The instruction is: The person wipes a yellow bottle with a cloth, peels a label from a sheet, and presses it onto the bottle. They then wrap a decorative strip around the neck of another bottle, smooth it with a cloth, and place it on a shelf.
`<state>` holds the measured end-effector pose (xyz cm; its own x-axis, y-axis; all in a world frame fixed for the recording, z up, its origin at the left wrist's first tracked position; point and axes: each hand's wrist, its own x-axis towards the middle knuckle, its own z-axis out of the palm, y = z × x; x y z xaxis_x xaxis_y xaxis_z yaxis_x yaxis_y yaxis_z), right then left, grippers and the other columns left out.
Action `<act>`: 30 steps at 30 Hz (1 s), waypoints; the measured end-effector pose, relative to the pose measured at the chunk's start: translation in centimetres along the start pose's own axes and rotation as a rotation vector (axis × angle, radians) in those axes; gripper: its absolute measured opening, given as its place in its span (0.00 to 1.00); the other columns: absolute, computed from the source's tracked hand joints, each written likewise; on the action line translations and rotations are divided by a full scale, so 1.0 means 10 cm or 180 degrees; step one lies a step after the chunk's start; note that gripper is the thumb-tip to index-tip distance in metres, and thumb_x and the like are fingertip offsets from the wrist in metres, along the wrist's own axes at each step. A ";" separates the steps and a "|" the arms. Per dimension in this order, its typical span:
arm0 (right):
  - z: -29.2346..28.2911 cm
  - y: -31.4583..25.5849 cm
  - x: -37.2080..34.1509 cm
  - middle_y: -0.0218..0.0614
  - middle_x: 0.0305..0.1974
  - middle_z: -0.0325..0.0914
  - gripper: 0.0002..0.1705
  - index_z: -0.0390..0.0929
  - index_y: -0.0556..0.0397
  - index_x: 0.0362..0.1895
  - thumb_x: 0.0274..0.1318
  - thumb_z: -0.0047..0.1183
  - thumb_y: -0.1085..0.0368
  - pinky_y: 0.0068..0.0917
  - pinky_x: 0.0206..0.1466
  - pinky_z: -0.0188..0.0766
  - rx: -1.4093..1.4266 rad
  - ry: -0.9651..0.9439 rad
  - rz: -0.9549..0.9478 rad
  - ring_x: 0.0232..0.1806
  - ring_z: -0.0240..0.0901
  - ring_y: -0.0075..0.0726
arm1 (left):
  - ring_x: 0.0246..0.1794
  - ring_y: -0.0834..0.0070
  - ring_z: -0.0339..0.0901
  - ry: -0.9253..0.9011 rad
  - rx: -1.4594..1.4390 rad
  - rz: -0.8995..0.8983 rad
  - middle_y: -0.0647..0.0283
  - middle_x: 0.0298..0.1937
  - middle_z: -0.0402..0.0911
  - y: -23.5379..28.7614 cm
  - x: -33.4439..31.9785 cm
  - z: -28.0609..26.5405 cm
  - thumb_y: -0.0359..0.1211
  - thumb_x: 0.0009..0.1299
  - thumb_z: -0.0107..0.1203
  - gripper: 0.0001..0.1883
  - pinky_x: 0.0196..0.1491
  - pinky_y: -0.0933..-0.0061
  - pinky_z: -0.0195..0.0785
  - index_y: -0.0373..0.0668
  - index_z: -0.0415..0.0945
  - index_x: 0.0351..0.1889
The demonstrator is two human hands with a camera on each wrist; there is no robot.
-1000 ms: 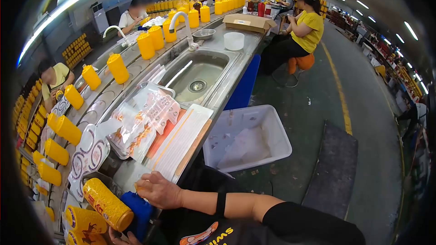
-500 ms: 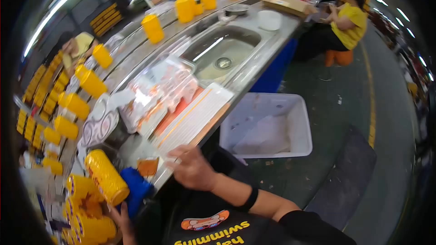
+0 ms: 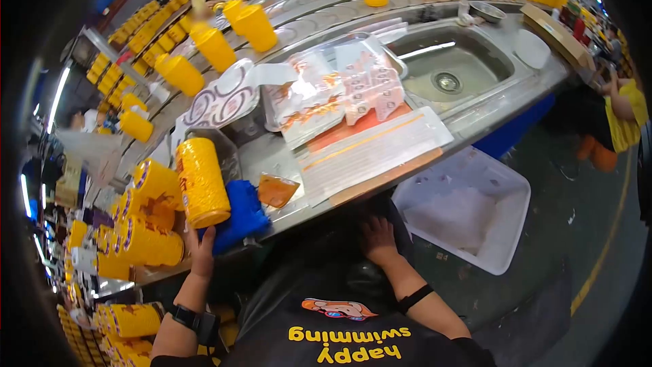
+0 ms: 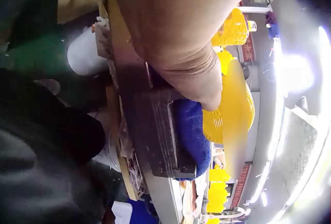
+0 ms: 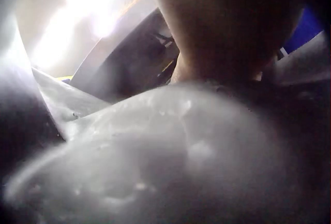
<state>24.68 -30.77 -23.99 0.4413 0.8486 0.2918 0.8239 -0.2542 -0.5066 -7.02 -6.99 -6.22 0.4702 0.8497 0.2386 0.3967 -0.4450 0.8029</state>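
A yellow bottle (image 3: 202, 183) with a bumpy surface and red markings leans tilted on a blue cloth pad (image 3: 241, 212) at the counter's near edge. My left hand (image 3: 202, 253) touches its lower end, thumb straight; the other fingertips are hidden behind the bottle. In the left wrist view, the thumb lies right at the yellow base (image 4: 213, 125), beside the blue cloth (image 4: 191, 131). My right hand (image 3: 379, 239) rests on the black apron over my lap, fingers spread. Between the blue pad and the sticker sheets lies a small orange-brown square piece (image 3: 277, 190).
Printed sticker sheets (image 3: 373, 153) and a tray of clear printed films (image 3: 319, 92) cover the counter beside a sink (image 3: 468, 61). Several yellow bottles (image 3: 153, 241) stand at the left; others line the conveyor behind. A white plastic bin (image 3: 499, 231) is on the floor.
My right hand has left the orange-brown piece and moved down to my lap. The head view has turned left. My left hand has stayed by the bottle.
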 end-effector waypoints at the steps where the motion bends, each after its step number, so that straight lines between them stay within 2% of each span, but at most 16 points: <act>1: 0.05 0.05 0.00 0.42 0.56 0.66 0.24 0.75 0.47 0.53 0.49 0.56 0.57 0.51 0.56 0.61 -0.0042 -0.0109 -0.0019 0.56 0.61 0.54 | 0.65 0.64 0.63 0.0007 -0.0063 -0.0008 0.55 0.64 0.68 -0.01 0.00 0.00 0.37 0.72 0.52 0.28 0.68 0.67 0.49 0.34 0.61 0.66; 3: 0.18 0.11 0.02 0.42 0.55 0.67 0.25 0.75 0.43 0.53 0.48 0.57 0.56 0.53 0.55 0.61 -0.0096 -0.0174 -0.0067 0.56 0.61 0.54 | 0.65 0.65 0.63 0.0033 -0.0215 0.0031 0.55 0.63 0.68 0.14 0.00 0.07 0.36 0.71 0.53 0.27 0.67 0.67 0.50 0.35 0.62 0.65; 6: 0.24 0.00 0.17 0.41 0.54 0.69 0.20 0.77 0.45 0.48 0.51 0.55 0.53 0.52 0.57 0.61 -0.0342 -0.0839 0.0309 0.58 0.62 0.52 | 0.64 0.66 0.64 -0.0146 -0.0129 -0.0014 0.56 0.62 0.69 0.33 0.03 0.09 0.36 0.71 0.53 0.27 0.67 0.67 0.51 0.36 0.62 0.65; 8: 0.37 0.04 0.14 0.41 0.53 0.70 0.20 0.77 0.46 0.48 0.52 0.54 0.54 0.53 0.56 0.63 -0.0431 -0.0450 -0.0086 0.58 0.62 0.53 | 0.63 0.66 0.65 0.0007 -0.0214 -0.0105 0.57 0.61 0.71 0.19 0.02 0.09 0.36 0.70 0.54 0.26 0.67 0.67 0.52 0.37 0.64 0.65; 9: 0.44 0.06 0.16 0.41 0.52 0.71 0.19 0.77 0.46 0.48 0.52 0.53 0.54 0.54 0.55 0.63 -0.0456 -0.0235 -0.0275 0.57 0.62 0.53 | 0.63 0.67 0.65 0.0178 -0.0187 0.0060 0.57 0.61 0.71 0.13 0.02 0.12 0.36 0.70 0.55 0.26 0.67 0.66 0.52 0.37 0.65 0.64; 12: 0.28 -0.12 0.31 0.40 0.53 0.70 0.18 0.77 0.46 0.48 0.55 0.51 0.54 0.57 0.55 0.63 -0.0070 -0.0907 -0.0212 0.58 0.61 0.56 | 0.62 0.65 0.66 0.0339 -0.0172 0.0424 0.57 0.59 0.73 0.15 0.06 0.16 0.38 0.68 0.58 0.27 0.66 0.65 0.53 0.37 0.66 0.63; 13: 0.13 -0.28 0.36 0.41 0.46 0.75 0.15 0.77 0.49 0.47 0.56 0.53 0.58 0.52 0.51 0.69 -0.0221 -0.0638 -0.0656 0.50 0.69 0.54 | 0.62 0.64 0.66 0.0312 -0.0211 0.0373 0.57 0.59 0.74 0.15 0.06 0.16 0.39 0.68 0.58 0.28 0.67 0.64 0.52 0.38 0.66 0.64; 16: -0.57 -0.94 0.60 0.45 0.37 0.77 0.11 0.79 0.52 0.42 0.53 0.56 0.67 0.41 0.38 0.73 0.2068 -0.1317 -0.1104 0.35 0.76 0.49 | 0.63 0.61 0.66 0.0276 -0.0193 0.0296 0.55 0.58 0.75 0.11 0.06 0.14 0.41 0.67 0.59 0.31 0.67 0.63 0.52 0.38 0.64 0.65; 19: -1.19 -1.58 1.04 0.42 0.28 0.75 0.13 0.78 0.55 0.43 0.51 0.58 0.72 0.39 0.35 0.73 0.2103 -0.0818 -0.1689 0.28 0.74 0.50 | 0.64 0.55 0.65 0.0473 0.0026 0.0307 0.52 0.59 0.75 0.19 0.06 0.15 0.45 0.66 0.59 0.35 0.68 0.60 0.50 0.38 0.63 0.67; 20: -1.23 -1.66 1.21 0.44 0.34 0.76 0.15 0.77 0.54 0.44 0.49 0.58 0.74 0.41 0.40 0.72 0.1788 -0.0772 -0.1686 0.35 0.75 0.52 | 0.65 0.54 0.65 0.0539 0.0121 0.0340 0.51 0.59 0.74 0.20 0.05 0.16 0.46 0.66 0.59 0.36 0.68 0.60 0.49 0.38 0.62 0.67; 22: -1.13 -1.86 1.57 0.44 0.42 0.75 0.20 0.75 0.54 0.47 0.46 0.60 0.71 0.41 0.44 0.69 0.1187 0.0019 -0.2025 0.42 0.72 0.52 | 0.65 0.52 0.63 0.0661 0.0302 0.0426 0.50 0.59 0.74 0.19 0.09 0.13 0.48 0.65 0.60 0.37 0.69 0.59 0.48 0.38 0.62 0.68; 23: -1.07 -1.89 1.64 0.44 0.44 0.74 0.21 0.75 0.54 0.48 0.45 0.61 0.70 0.41 0.44 0.69 0.0780 -0.0094 -0.1976 0.43 0.71 0.51 | 0.65 0.50 0.63 0.0615 0.0257 0.0404 0.46 0.59 0.73 0.15 0.13 0.09 0.51 0.64 0.60 0.40 0.69 0.56 0.48 0.38 0.61 0.68; 25: -0.96 -1.92 1.77 0.43 0.47 0.72 0.25 0.73 0.53 0.50 0.43 0.63 0.68 0.41 0.45 0.67 -0.0032 -0.0306 -0.1864 0.45 0.69 0.51 | 0.63 0.48 0.64 0.0182 0.0822 0.0393 0.44 0.58 0.73 0.31 0.19 -0.05 0.52 0.62 0.61 0.42 0.69 0.54 0.47 0.37 0.60 0.68; 26: -0.91 -1.92 1.81 0.43 0.47 0.71 0.26 0.73 0.53 0.50 0.42 0.64 0.67 0.41 0.44 0.67 -0.0085 -0.0471 -0.1810 0.45 0.68 0.50 | 0.62 0.48 0.65 -0.0024 0.1109 0.0401 0.44 0.57 0.73 0.41 0.24 -0.13 0.52 0.62 0.62 0.42 0.69 0.52 0.47 0.37 0.60 0.68; 28: -0.84 -1.87 1.81 0.42 0.46 0.71 0.28 0.72 0.54 0.51 0.41 0.65 0.65 0.40 0.43 0.67 -0.0175 -0.0823 -0.1697 0.43 0.68 0.49 | 0.59 0.46 0.66 0.0107 0.1759 0.0781 0.44 0.56 0.74 0.51 0.27 -0.21 0.52 0.60 0.63 0.44 0.69 0.47 0.47 0.36 0.62 0.67; 30: -0.82 -1.88 1.85 0.42 0.44 0.72 0.29 0.72 0.54 0.52 0.42 0.64 0.65 0.41 0.42 0.68 -0.0224 -0.0827 -0.1703 0.43 0.68 0.50 | 0.59 0.45 0.65 0.0199 0.2213 0.1005 0.44 0.55 0.74 0.65 0.27 -0.25 0.53 0.59 0.64 0.44 0.69 0.45 0.47 0.36 0.62 0.67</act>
<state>20.29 -14.08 -2.46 -0.1356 0.9506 0.2792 0.9332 0.2172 -0.2863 -5.11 -6.86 1.06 0.6064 0.6578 0.4467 0.6654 -0.7274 0.1679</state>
